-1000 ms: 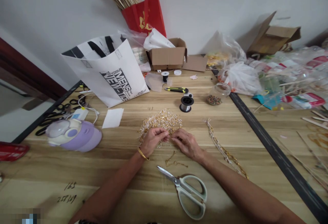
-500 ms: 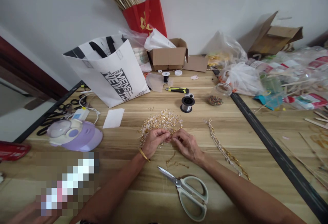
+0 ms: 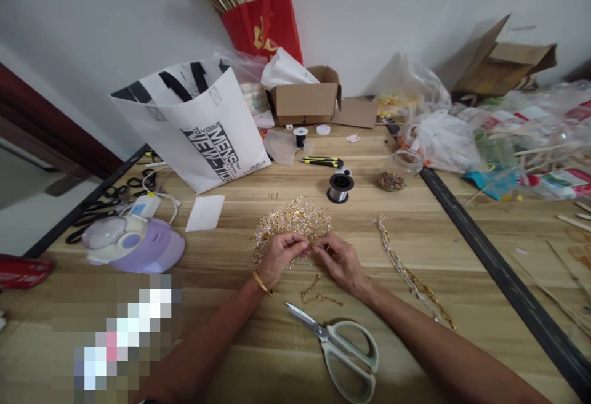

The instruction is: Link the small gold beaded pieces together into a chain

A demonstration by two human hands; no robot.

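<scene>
My left hand (image 3: pixel 281 256) is closed in a pinch at the near edge of a pile of gold and clear beads (image 3: pixel 286 216). Facing it, my right hand (image 3: pixel 339 259) also pinches, its fingertips almost meeting the left ones. Whatever lies between the fingertips is too small to make out. Just below the hands is a short gold chain (image 3: pixel 318 297) on the wooden table. Nearer to me lie scissors (image 3: pixel 332 342) with pale handles, their blades pointing left and away. To the right of my right hand, strands of gold and silver chain (image 3: pixel 409 274) stretch along the table.
Behind the pile stand a spool of clear line (image 3: pixel 340 188), a yellow-black cutter (image 3: pixel 322 162) and a jar of small beads (image 3: pixel 392 180). A white bag (image 3: pixel 194 127) and a purple device (image 3: pixel 138 244) are at left. Plastic bottles and bags (image 3: pixel 530 139) crowd the right.
Both hands stay pinched close together, with only slight finger movement. The view has shifted a little; the objects on the table lie as before.
</scene>
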